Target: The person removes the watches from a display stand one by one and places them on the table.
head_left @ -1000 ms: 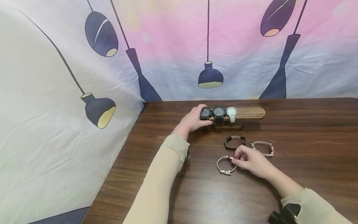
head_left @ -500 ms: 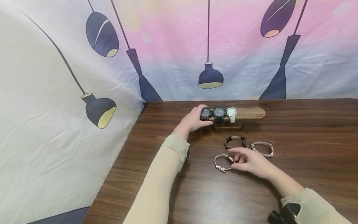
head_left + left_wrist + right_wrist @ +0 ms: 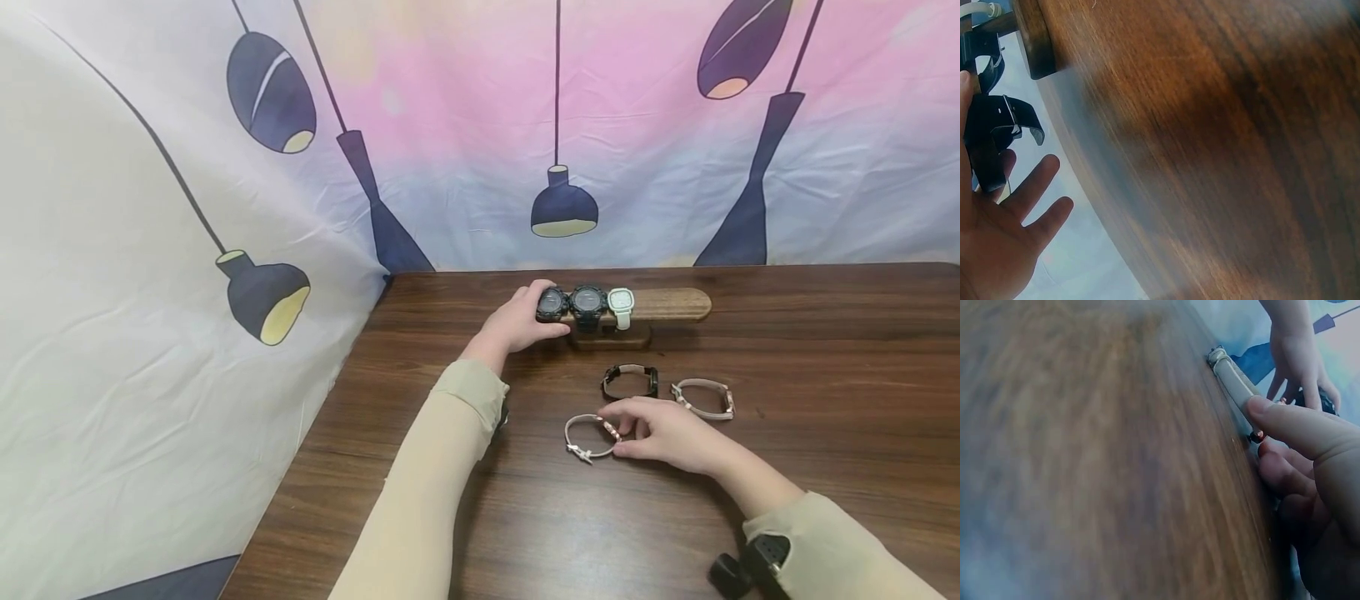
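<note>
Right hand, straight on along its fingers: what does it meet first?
The pale band right at the fingertips of the right hand. Beyond that, probably the left cuff, though the head view leaves height and depth unclear.

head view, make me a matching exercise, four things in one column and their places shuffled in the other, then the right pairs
Things
1. mint watch
2. left hand
3. wooden stand
4. right hand

Places
A. near the back edge of the table, bearing three watches
B. at the pale band nearest the person
C. strapped on the bar, directly right of two black watches
D. at the left end of the row of watches

Pairs: 1-C, 2-D, 3-A, 4-B
</note>
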Action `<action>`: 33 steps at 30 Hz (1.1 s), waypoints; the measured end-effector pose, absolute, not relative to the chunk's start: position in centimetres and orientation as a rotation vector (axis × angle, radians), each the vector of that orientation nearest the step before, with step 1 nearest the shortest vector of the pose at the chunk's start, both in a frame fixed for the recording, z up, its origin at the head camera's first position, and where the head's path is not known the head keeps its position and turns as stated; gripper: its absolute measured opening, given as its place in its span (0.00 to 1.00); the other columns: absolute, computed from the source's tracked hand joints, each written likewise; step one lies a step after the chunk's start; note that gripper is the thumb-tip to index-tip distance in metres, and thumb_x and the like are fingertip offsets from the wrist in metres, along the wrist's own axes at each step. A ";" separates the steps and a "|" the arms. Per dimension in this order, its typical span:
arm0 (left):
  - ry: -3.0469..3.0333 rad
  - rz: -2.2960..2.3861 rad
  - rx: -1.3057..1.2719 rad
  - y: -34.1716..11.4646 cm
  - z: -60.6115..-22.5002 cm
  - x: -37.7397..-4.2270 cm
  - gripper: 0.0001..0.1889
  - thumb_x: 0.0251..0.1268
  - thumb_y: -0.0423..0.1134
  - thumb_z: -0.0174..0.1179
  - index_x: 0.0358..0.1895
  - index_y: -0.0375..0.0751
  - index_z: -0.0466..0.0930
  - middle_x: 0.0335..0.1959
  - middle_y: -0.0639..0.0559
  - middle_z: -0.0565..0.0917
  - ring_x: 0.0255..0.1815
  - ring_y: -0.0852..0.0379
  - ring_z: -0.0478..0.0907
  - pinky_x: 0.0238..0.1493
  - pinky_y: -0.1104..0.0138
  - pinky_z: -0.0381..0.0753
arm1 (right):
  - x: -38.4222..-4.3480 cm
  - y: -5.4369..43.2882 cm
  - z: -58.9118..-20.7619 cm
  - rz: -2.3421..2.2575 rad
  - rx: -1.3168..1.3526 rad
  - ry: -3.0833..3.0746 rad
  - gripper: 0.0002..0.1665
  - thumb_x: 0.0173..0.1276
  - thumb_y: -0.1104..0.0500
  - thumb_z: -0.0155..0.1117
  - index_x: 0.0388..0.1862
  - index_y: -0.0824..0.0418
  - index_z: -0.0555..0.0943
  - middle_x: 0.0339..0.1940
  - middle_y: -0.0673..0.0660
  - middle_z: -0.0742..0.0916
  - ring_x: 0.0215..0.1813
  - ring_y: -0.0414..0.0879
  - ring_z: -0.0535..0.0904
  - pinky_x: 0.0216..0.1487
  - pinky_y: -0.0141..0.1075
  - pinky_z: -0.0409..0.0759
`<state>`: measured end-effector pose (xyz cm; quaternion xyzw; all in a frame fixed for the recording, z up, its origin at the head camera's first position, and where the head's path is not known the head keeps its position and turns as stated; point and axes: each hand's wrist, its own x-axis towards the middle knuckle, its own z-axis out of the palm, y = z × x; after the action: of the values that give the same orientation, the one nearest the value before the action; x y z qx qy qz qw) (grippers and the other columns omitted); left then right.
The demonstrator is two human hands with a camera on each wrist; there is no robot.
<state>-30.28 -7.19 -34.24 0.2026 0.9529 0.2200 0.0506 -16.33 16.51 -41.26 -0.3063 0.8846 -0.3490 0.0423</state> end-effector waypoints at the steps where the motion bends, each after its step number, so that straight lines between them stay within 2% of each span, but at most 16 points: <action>1: 2.901 0.672 0.619 -7.2 -34.2 -30.3 0.40 0.55 0.61 0.62 0.70 0.58 0.53 0.62 0.47 0.65 0.58 0.50 0.70 0.55 0.55 0.70 | -16.4 16.4 -41.2 -1.044 -0.946 2.714 0.30 0.57 0.47 0.70 0.58 0.53 0.77 0.32 0.40 0.79 0.28 0.32 0.74 0.30 0.31 0.73; 6: 2.902 0.678 0.620 -7.3 -34.1 -30.2 0.40 0.56 0.61 0.62 0.70 0.58 0.53 0.62 0.47 0.66 0.58 0.51 0.70 0.55 0.55 0.71 | -16.7 15.9 -40.7 -0.938 -0.974 2.725 0.31 0.58 0.46 0.69 0.60 0.53 0.76 0.32 0.40 0.78 0.27 0.32 0.72 0.30 0.31 0.72; 18: 2.895 0.688 0.617 -7.3 -34.2 -30.2 0.40 0.55 0.61 0.62 0.70 0.59 0.53 0.62 0.47 0.65 0.59 0.50 0.70 0.55 0.55 0.70 | -17.7 13.9 -40.3 -0.929 -0.943 2.730 0.26 0.57 0.49 0.70 0.54 0.51 0.77 0.27 0.39 0.77 0.28 0.33 0.72 0.33 0.32 0.71; 27: 2.892 0.683 0.626 -7.3 -34.4 -30.4 0.41 0.55 0.62 0.61 0.70 0.59 0.53 0.63 0.48 0.64 0.60 0.50 0.69 0.55 0.55 0.70 | -18.1 13.2 -40.3 -0.952 -0.876 2.768 0.26 0.58 0.49 0.70 0.54 0.54 0.78 0.25 0.40 0.78 0.28 0.33 0.73 0.31 0.32 0.71; 33: 2.893 0.685 0.629 -7.3 -34.4 -30.4 0.41 0.55 0.62 0.62 0.70 0.59 0.53 0.63 0.48 0.65 0.59 0.50 0.70 0.55 0.54 0.71 | -18.2 12.5 -40.1 -0.982 -0.792 2.766 0.26 0.58 0.52 0.70 0.54 0.57 0.77 0.24 0.42 0.78 0.22 0.35 0.73 0.27 0.32 0.71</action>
<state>-30.39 -7.28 -34.42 0.2066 0.9508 0.2252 0.0516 -18.16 12.46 -40.14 -0.2602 0.9086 -0.3226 0.0508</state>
